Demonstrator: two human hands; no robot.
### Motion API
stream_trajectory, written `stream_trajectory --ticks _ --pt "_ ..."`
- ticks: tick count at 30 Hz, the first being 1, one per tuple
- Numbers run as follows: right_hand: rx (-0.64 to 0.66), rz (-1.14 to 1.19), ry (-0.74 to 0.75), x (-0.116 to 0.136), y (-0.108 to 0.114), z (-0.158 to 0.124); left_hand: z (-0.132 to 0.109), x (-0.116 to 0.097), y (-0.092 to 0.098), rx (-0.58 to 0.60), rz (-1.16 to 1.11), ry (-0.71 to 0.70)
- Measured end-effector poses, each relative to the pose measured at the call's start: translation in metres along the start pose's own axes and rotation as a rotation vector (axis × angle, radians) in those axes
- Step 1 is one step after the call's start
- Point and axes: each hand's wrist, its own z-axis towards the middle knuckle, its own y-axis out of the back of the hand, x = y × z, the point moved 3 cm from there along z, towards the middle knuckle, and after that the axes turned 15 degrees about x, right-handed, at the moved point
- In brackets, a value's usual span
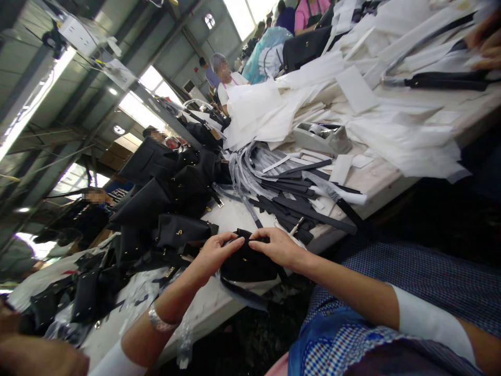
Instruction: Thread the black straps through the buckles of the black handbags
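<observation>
A small black handbag (248, 266) sits at the table's near edge, a dark strap (242, 293) hanging below it. My left hand (219, 251) pinches the bag's upper edge from the left, thumb and fingertips close together. From the right, my right hand (277, 246) grips the same edge with bent fingers, its thumb near the left thumb. The fingertips partly cover what lies between them. Just beyond the hands is a pile of black straps (293, 201), some in clear wrap.
More black bags (182, 230) with gold fittings crowd the left. A grey tape dispenser (323, 137) stands behind the straps, beside white paper sheets (270, 104). Another person's hand (487, 44) is at the far right, another's arm (35, 347) at lower left. The table's edge (385, 201) slants across.
</observation>
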Motion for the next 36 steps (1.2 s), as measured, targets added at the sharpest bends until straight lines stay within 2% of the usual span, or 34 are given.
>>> stream_trajectory --ticks 9,16,25,31,34,36 --pt "-0.025 0.055 0.005 0.003 -0.008 -0.006 -0.003 0.004 0.0 -0.014 -0.025 0.028" --pt "-0.045 0.078 0.066 -0.001 -0.014 -0.009 -0.007 -0.003 -0.004 0.001 0.038 0.032" --pt "-0.122 0.054 0.004 -0.02 -0.02 -0.005 -0.008 0.002 -0.003 -0.096 0.115 0.023" --pt "-0.086 -0.123 -0.005 -0.017 -0.021 -0.002 -0.004 0.012 -0.005 -0.167 0.213 0.009" --pt "-0.056 -0.303 -0.007 -0.013 -0.006 -0.009 -0.002 0.015 -0.008 -0.2 0.278 -0.017" --pt "-0.095 -0.469 -0.053 -0.012 0.012 -0.017 -0.002 0.017 -0.008 -0.224 0.319 -0.018"
